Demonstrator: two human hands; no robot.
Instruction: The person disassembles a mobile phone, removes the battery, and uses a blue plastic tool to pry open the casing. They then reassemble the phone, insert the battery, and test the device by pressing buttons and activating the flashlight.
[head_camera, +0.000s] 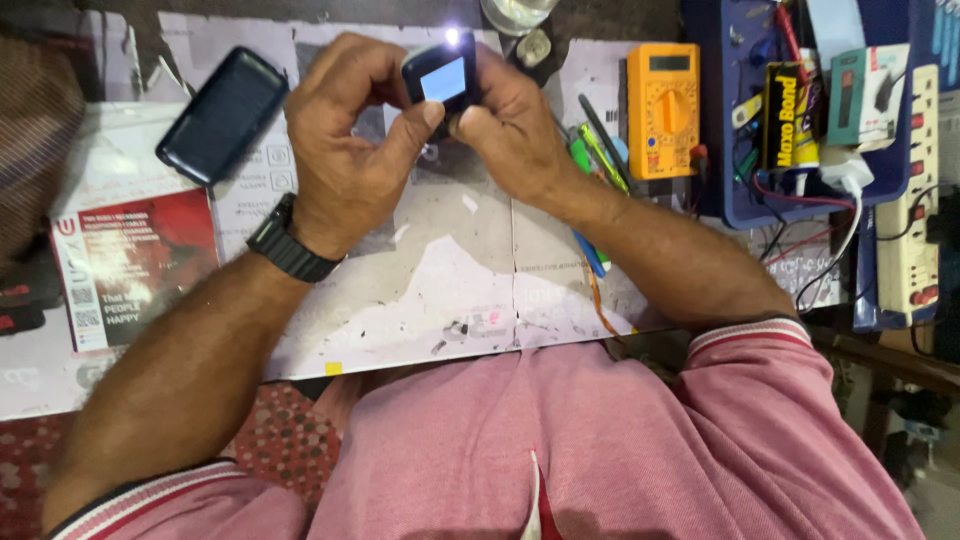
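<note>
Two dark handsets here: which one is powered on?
The small phone held between left hand and right hand: its screen glows. The dark blue one lies apart.

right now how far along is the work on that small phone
Looks done: the small phone is powered, with its screen lit and a light shining at its top end. In hand: the left hand and right hand both grip it. Left: the dark phone and yellow multimeter lie untouched.
</note>
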